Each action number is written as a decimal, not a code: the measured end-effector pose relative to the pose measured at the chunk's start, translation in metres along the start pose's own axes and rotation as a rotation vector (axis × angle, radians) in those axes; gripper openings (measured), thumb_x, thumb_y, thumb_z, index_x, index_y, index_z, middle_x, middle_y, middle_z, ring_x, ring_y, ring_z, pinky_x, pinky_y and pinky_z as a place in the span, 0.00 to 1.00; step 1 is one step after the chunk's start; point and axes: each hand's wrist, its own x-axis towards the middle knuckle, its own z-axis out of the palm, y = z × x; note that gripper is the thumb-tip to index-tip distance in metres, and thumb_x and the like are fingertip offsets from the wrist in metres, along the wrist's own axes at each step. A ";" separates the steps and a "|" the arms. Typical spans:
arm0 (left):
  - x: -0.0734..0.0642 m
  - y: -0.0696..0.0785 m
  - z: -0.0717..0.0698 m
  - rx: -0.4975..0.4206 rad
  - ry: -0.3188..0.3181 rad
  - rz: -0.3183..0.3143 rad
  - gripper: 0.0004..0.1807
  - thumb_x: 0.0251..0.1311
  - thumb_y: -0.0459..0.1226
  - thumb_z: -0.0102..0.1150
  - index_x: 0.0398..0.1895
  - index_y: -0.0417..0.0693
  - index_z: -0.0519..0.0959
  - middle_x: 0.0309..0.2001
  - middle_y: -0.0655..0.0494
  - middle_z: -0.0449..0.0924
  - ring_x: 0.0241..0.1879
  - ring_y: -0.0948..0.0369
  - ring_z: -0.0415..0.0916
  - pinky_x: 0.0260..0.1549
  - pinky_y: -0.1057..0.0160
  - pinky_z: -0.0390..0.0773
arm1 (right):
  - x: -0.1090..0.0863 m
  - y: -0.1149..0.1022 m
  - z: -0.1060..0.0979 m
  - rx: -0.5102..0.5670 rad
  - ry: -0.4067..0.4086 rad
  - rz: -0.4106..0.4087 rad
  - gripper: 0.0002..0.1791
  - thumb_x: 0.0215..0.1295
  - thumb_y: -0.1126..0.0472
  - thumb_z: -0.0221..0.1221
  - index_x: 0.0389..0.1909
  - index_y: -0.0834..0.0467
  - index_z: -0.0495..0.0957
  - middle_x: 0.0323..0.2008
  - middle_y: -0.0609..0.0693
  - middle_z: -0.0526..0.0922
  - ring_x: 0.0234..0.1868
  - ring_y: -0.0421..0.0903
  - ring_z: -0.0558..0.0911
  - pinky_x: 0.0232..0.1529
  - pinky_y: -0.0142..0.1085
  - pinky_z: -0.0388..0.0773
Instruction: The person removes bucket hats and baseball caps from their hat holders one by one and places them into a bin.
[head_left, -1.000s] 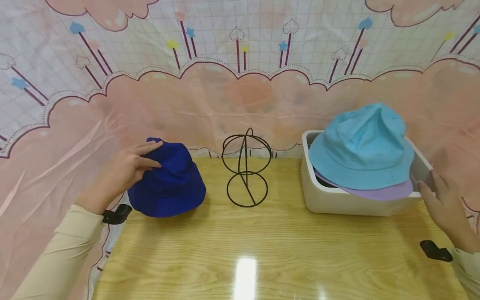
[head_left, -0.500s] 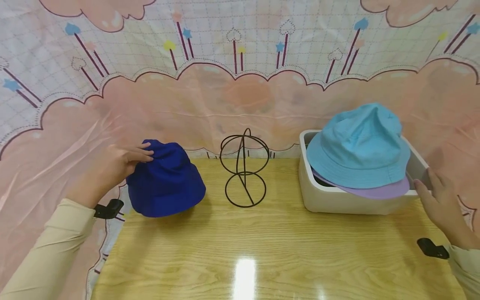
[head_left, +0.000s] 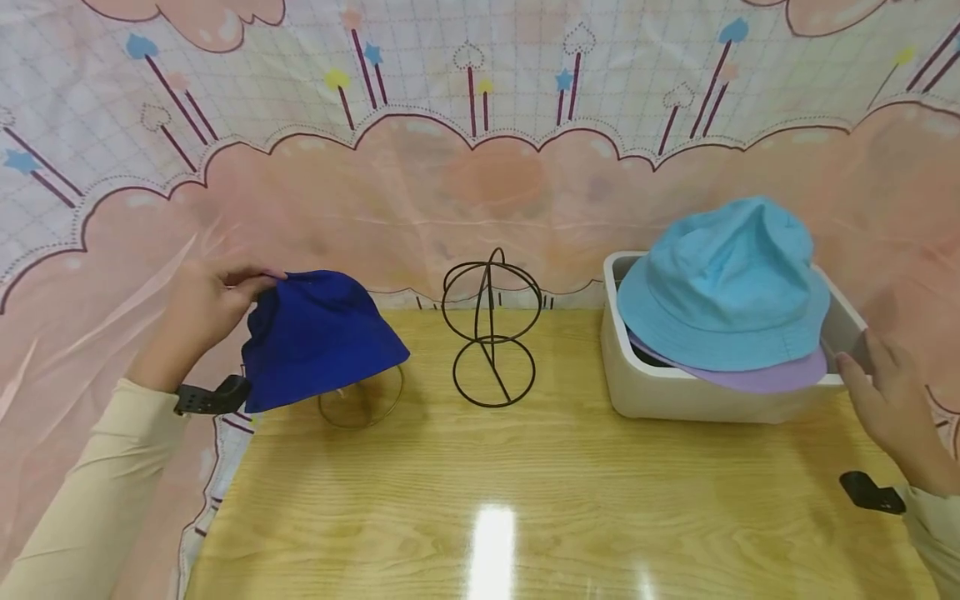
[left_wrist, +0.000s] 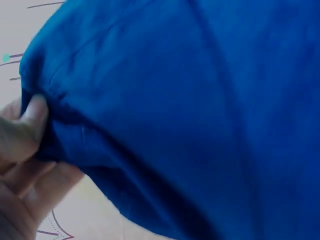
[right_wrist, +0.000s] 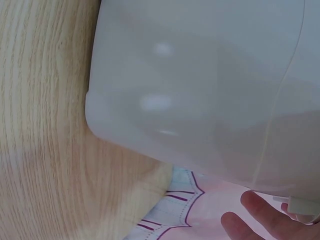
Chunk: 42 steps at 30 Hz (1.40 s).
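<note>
In the head view my left hand (head_left: pixel 201 310) pinches a dark blue bucket hat (head_left: pixel 322 333) by its crown at the left of the table. The hat's brim is tilted, its right side higher. Beneath the brim shows the round base of a thin gold wire stand (head_left: pixel 362 423); its upper part is hidden. In the left wrist view the thumb (left_wrist: pixel 36 116) presses into the blue cloth (left_wrist: pixel 165 90). My right hand (head_left: pixel 894 408) rests at the right rim of a white bin (head_left: pixel 690 408), fingers fairly straight. A light blue bucket hat (head_left: pixel 731 275) lies atop a purple hat (head_left: pixel 772 380) in it.
A black wire hat stand (head_left: pixel 492 340) stands bare at the middle back of the wooden table (head_left: pixel 420 508). Behind everything hangs a pink, cloud-patterned cloth (head_left: pixel 345 200), which also covers the left side.
My left hand has shifted from lying over the crown to pinching its left side. The blue hat has tilted and its brim risen, baring the gold stand's base. My right hand stays put.
</note>
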 end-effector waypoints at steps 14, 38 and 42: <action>0.002 0.003 -0.023 -0.137 -0.017 -0.418 0.13 0.65 0.36 0.54 0.44 0.34 0.80 0.22 0.88 0.73 0.22 0.79 0.76 0.28 0.82 0.72 | 0.002 -0.007 -0.004 0.013 -0.011 0.065 0.33 0.70 0.63 0.41 0.69 0.75 0.42 0.63 0.81 0.48 0.54 0.76 0.54 0.42 0.69 0.54; 0.016 0.016 -0.009 -0.264 0.424 -0.577 0.12 0.60 0.30 0.55 0.33 0.52 0.87 0.21 0.76 0.77 0.25 0.71 0.72 0.26 0.75 0.68 | -0.002 -0.003 -0.001 0.018 -0.012 0.065 0.33 0.69 0.63 0.42 0.69 0.75 0.43 0.60 0.83 0.51 0.52 0.75 0.55 0.39 0.68 0.55; 0.021 0.022 -0.008 -0.175 0.492 -0.460 0.10 0.59 0.30 0.56 0.34 0.47 0.88 0.24 0.78 0.76 0.28 0.73 0.72 0.31 0.75 0.66 | -0.002 -0.004 0.000 0.017 -0.007 0.056 0.32 0.69 0.64 0.43 0.68 0.75 0.44 0.60 0.82 0.52 0.52 0.75 0.56 0.39 0.68 0.55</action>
